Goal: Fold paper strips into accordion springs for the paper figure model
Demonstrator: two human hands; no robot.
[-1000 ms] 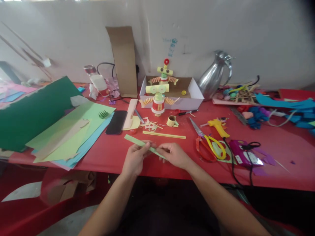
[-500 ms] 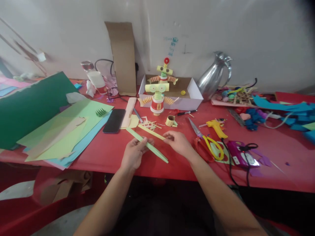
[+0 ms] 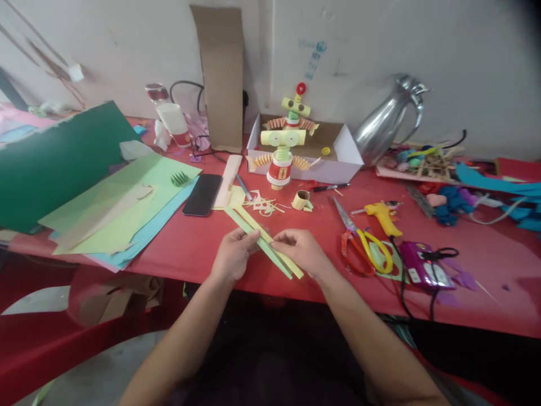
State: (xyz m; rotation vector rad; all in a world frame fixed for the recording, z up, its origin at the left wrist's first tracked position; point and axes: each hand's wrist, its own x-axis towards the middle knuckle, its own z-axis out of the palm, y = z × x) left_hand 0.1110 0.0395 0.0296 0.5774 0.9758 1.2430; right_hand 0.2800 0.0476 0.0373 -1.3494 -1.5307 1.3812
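Just below the frame's centre, a light-green paper strip (image 3: 276, 260) is clamped between the fingers of the left hand (image 3: 233, 255), a yellow paper strip (image 3: 293, 267) between those of the right hand (image 3: 301, 249); creases or skewing might be caused by uneven finger pressure.

On the red-covered bench (image 3: 169, 248), a shiny steel jug (image 3: 387, 119) stands just beside an open white cardboard box (image 3: 338, 170). A tall brown cardboard panel (image 3: 222, 79) rises to the box's left, with a flat black phone (image 3: 203, 194) lying in front.
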